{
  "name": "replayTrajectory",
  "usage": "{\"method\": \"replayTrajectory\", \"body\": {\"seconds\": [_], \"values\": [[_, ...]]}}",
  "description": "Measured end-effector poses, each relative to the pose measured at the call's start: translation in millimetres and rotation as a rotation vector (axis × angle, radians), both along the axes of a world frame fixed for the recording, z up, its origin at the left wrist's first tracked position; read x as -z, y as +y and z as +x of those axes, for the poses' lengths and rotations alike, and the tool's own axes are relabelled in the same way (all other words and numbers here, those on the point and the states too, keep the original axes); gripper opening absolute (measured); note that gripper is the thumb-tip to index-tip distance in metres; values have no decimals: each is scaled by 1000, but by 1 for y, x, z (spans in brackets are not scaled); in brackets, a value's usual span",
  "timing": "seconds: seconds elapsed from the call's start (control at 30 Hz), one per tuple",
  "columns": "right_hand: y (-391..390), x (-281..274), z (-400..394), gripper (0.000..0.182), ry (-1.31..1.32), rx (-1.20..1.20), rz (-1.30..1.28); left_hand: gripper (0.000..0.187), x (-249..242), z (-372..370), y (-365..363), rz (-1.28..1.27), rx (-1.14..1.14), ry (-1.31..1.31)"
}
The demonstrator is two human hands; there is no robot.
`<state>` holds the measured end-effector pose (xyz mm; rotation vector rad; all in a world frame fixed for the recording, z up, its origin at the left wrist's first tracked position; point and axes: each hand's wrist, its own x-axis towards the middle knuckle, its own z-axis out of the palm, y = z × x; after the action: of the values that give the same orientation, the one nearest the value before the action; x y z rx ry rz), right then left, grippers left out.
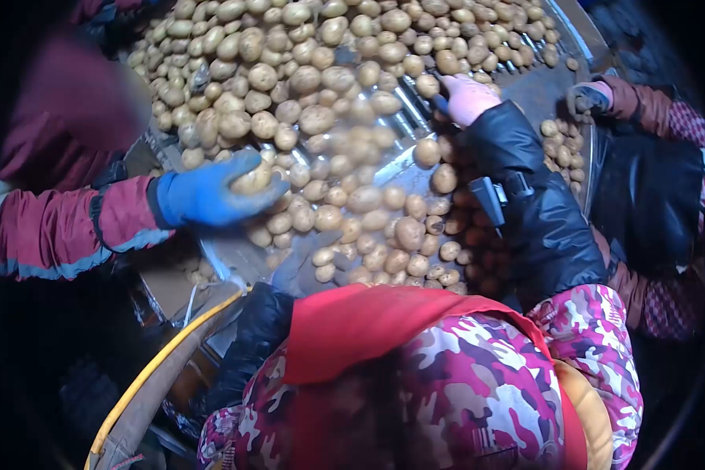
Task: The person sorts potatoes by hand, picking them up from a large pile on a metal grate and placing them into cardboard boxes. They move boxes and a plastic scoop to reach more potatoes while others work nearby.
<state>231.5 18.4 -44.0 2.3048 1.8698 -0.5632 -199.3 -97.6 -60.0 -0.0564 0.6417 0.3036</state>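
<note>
My right hand (468,99), in a pink glove with dark fingertips, reaches over the rollers (409,113). Its fingers point left, apart, close to a potato (427,85), and nothing shows in them. Nearer my body is my left hand (292,272) in a grey glove, dim against the pile. Its fingers curve around small potatoes (323,265). Many loose potatoes (316,120) cover the sorting surface in front of me, and more lie between my two hands. Soil marks show on some of them.
At the left, a co-worker's blue-gloved hand (211,190) holds a potato (252,178). Another co-worker's gloved hand (590,99) rests at the right edge, near a small potato heap (562,149). A yellow-edged rim (153,368) curves at the lower left.
</note>
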Motion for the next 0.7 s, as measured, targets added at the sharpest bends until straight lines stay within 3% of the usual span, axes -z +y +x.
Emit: {"method": "replayTrajectory", "body": {"seconds": [0.13,0.2,0.3,0.37,0.4,0.43,0.47,0.53,0.57,0.63,0.7], "values": [[-12,-7,4,49,125,81,-6,66,12,-2,2,46,40,-50],[-24,14,11,34,493,385,87,68,16,-3,3,66,57,-81],[-61,52,21,29,272,206,415,68,12,-6,4,89,52,-141],[-87,7,-32,24,238,205,594,65,4,-5,5,101,13,-194],[-96,-15,-58,20,353,160,658,63,16,-2,11,499,321,63],[-100,-24,-83,18,418,85,739,62,14,-2,12,419,260,24],[-104,-48,-115,18,564,17,675,61,8,0,13,342,201,-19],[-107,-50,-150,30,764,-391,591,63,0,4,15,346,161,-23],[-106,-60,-169,35,809,-482,449,64,-4,7,17,348,140,-26],[-95,-51,-181,31,871,-488,415,66,-23,3,21,368,104,-108],[-60,-40,-169,30,677,-440,438,69,-19,2,8,314,67,-103]]}}
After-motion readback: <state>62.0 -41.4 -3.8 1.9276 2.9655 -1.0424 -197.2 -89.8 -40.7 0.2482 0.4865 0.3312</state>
